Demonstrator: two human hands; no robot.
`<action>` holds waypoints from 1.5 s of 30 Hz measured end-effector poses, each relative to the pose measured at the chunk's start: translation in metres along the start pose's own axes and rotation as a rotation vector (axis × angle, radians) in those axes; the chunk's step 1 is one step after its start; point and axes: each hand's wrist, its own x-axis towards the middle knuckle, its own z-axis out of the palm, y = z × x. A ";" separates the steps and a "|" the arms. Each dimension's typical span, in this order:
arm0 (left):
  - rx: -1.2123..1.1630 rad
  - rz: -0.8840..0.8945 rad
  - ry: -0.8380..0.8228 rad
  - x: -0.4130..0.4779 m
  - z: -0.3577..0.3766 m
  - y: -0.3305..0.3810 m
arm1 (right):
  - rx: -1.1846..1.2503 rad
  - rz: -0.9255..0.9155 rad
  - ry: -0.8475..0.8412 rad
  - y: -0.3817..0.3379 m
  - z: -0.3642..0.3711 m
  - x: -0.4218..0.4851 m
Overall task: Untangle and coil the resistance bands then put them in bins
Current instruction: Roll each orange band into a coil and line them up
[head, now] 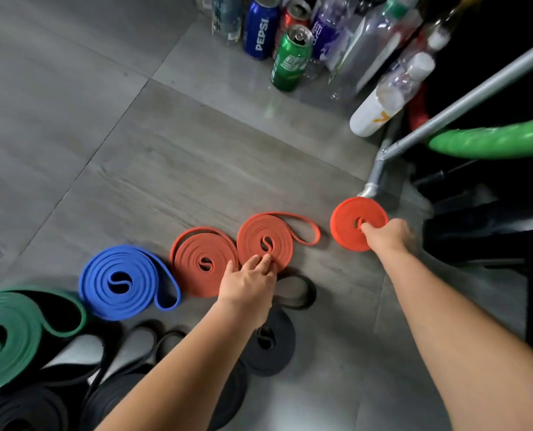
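Gripping a tight orange coil by its centre, the right hand sits just beside a metal pole. The left hand rests relaxed fingers on a looser orange coil on the floor, cans beyond.

The floor is showing grey tiles with faint paler streaks. Three orange-red bands are glowing brightest, with a blue band, a dark green band and black bands near them. A blue can is carrying white lettering; a green can is bearing white marks. A bright green tube is showing at the edge.
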 end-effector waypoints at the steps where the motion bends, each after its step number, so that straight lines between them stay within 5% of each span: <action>1: 0.014 -0.001 -0.008 -0.001 0.002 -0.001 | -0.013 -0.013 0.004 -0.002 0.000 0.004; 21: -0.104 -0.024 -0.086 0.000 -0.005 -0.003 | -0.334 -0.363 -0.128 -0.023 0.036 -0.024; 31: -0.121 -0.050 0.164 -0.088 0.009 -0.096 | -0.283 -0.559 0.010 -0.024 0.045 -0.071; 38: -0.016 -0.134 0.161 -0.206 0.009 -0.171 | -0.256 -0.637 -0.162 -0.041 0.066 -0.162; 45: -0.225 -0.303 0.191 -0.296 0.065 -0.190 | -0.278 -1.054 -0.476 -0.046 0.095 -0.287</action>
